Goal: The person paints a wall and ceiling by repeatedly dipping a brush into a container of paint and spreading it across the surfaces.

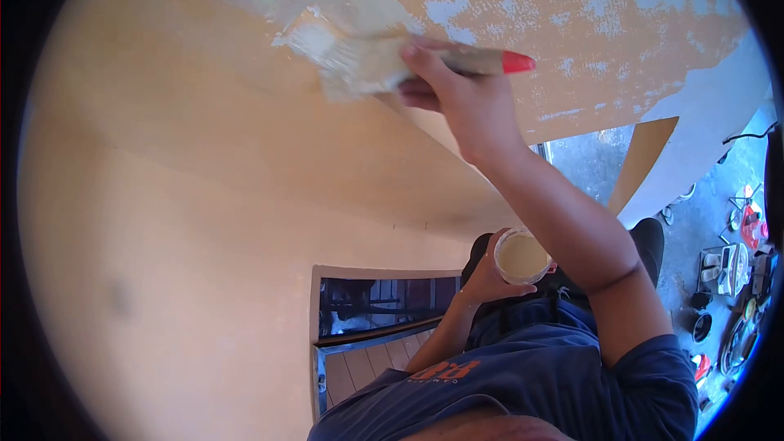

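Note:
A wide paintbrush (478,60) with a red-tipped handle is gripped in my right hand (461,102), fingers wrapped round it. Its pale bristles press against the wall surface (204,114), where wet whitish paint (310,37) shows at the upper left of the bristles. The brush is slightly smeared by motion. Lower down, close to my body, my left hand (486,282) holds a round container of cream-coloured paint (523,256) from its left side. The container's outer wall is mostly hidden.
A tan surface with patchy white paint (555,24) spreads at the upper right. Below left is a window-like opening (384,302) with a frame. Far below on the right, the concrete floor (596,163) holds pots and other items (723,269).

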`<move>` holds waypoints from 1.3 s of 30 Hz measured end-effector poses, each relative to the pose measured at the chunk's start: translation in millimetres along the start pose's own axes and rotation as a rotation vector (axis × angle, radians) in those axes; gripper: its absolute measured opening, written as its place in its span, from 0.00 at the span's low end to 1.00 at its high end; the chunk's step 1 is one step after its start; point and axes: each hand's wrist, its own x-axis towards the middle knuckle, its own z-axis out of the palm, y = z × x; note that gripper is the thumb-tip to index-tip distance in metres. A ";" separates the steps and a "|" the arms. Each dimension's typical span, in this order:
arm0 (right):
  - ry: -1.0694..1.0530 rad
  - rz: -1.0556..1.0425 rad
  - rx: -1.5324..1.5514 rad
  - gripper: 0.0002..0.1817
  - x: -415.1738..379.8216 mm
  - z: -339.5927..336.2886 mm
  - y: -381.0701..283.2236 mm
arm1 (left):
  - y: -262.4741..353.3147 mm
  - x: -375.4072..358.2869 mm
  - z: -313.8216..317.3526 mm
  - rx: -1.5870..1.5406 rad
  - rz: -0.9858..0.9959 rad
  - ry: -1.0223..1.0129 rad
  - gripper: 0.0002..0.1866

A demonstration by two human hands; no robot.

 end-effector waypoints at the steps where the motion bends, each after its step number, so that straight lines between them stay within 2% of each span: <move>1: 0.065 0.060 -0.011 0.15 -6.6 -7.0 -0.2 | -0.5 -1.1 0.2 -0.003 0.003 0.004 0.57; 5: 0.055 0.103 -0.046 0.16 -14.3 -19.7 -22.4 | 0.4 2.3 -3.6 0.029 0.003 -0.023 0.57; 7: 0.017 0.018 0.055 0.17 -12.2 -13.1 -28.9 | 1.6 2.6 -2.1 0.038 0.001 -0.020 0.57; 10: -0.051 -0.004 0.097 0.17 0.3 -0.1 -28.4 | 3.5 2.7 1.4 0.008 -0.002 -0.025 0.57; 14: -0.072 -0.040 0.035 0.18 9.0 14.8 -25.6 | 7.9 1.3 3.8 -0.025 -0.010 -0.032 0.57; 18: -0.055 0.055 -0.051 0.18 -3.5 -5.6 -11.9 | 1.6 -3.2 -3.6 0.036 0.015 -0.010 0.57; 20: 0.002 -0.048 -0.041 0.17 -11.6 -11.8 -13.3 | -1.6 -5.3 -5.6 0.019 0.003 0.003 0.57; 22: -0.046 -0.095 -0.073 0.17 -10.3 -18.9 -16.4 | -2.5 -5.6 -7.4 0.002 -0.011 0.012 0.58; 24: -0.223 -0.452 -0.535 0.13 -8.6 -22.7 -25.7 | -2.7 -5.4 -9.6 0.018 -0.022 0.005 0.58; 28: -0.378 -0.583 -0.365 0.14 21.9 -27.6 -31.3 | 0.8 -5.2 -10.0 0.024 -0.009 0.021 0.57; 30: -0.466 -0.771 -0.552 0.15 39.1 -28.9 -38.3 | -0.8 -6.5 -10.9 -0.001 0.011 0.020 0.57; 32: -0.477 -0.734 -0.589 0.16 49.2 -27.3 -37.9 | 0.0 -9.5 -11.7 0.005 -0.002 0.021 0.57; 35: -0.523 -0.829 -0.568 0.16 58.7 -22.7 -30.2 | 0.1 -7.9 -12.3 0.000 -0.021 0.018 0.57; 37: -0.569 -0.685 -0.473 0.16 58.7 -20.7 -25.5 | -0.4 -9.6 -12.7 -0.005 -0.035 0.020 0.56; 39: -0.572 -0.642 -0.504 0.16 52.8 -25.8 -18.4 | 1.3 -8.5 -13.3 0.000 -0.027 0.026 0.56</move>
